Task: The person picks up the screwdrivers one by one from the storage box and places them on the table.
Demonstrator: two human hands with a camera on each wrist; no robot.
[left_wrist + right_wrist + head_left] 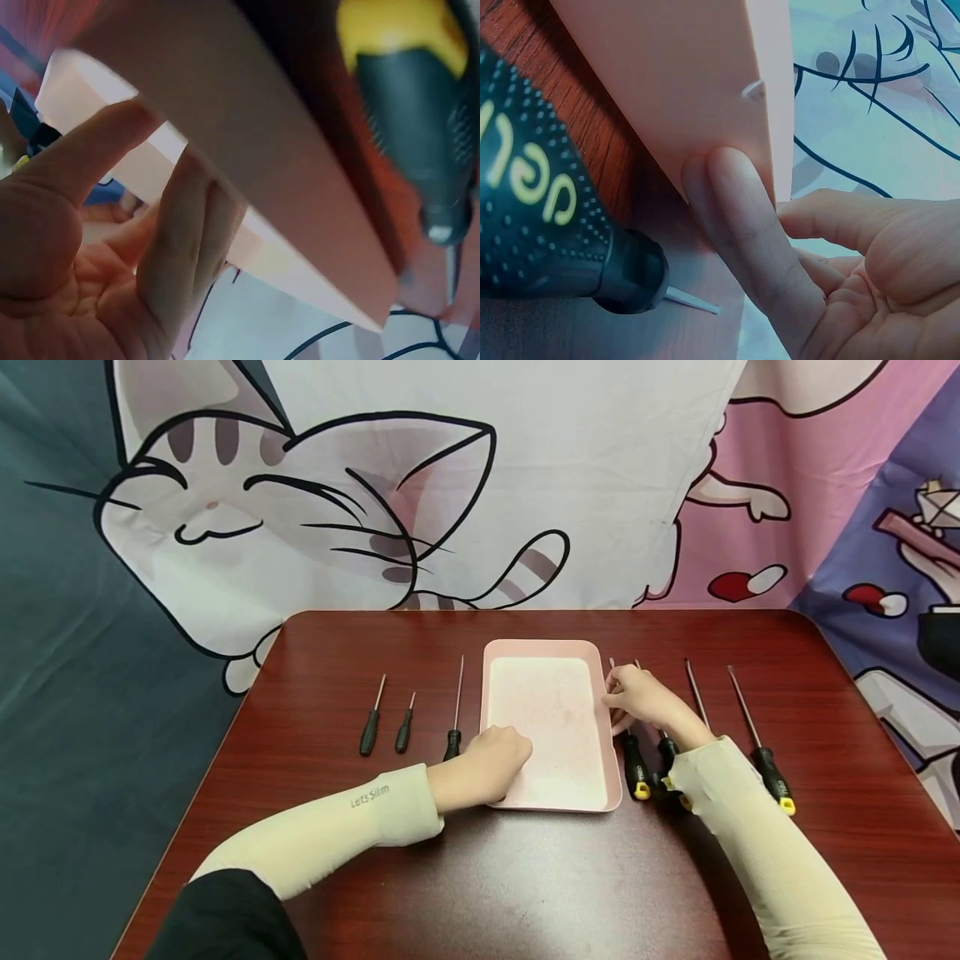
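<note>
A shallow pink tray (551,735) lies between both hands on the table. My left hand (487,764) curls over its lower left edge; in the left wrist view its thumb and fingertips meet the tray rim (247,195), the tips partly hidden behind the wall. My right hand (637,693) pinches the tray's upper right side, a finger (742,202) on the outer wall (675,82) and the thumb at the rim. Next to the left hand is a dark-handled screwdriver (453,745). A screwdriver with a yellow-tipped handle (636,768) lies just below the right hand.
Two smaller screwdrivers (369,731) (403,731) lie farther left. Right of the tray are more screwdrivers, one (768,777) beyond the right forearm and others partly covered by the arm. The brown table (487,885) ends against a cartoon-printed cloth (600,460).
</note>
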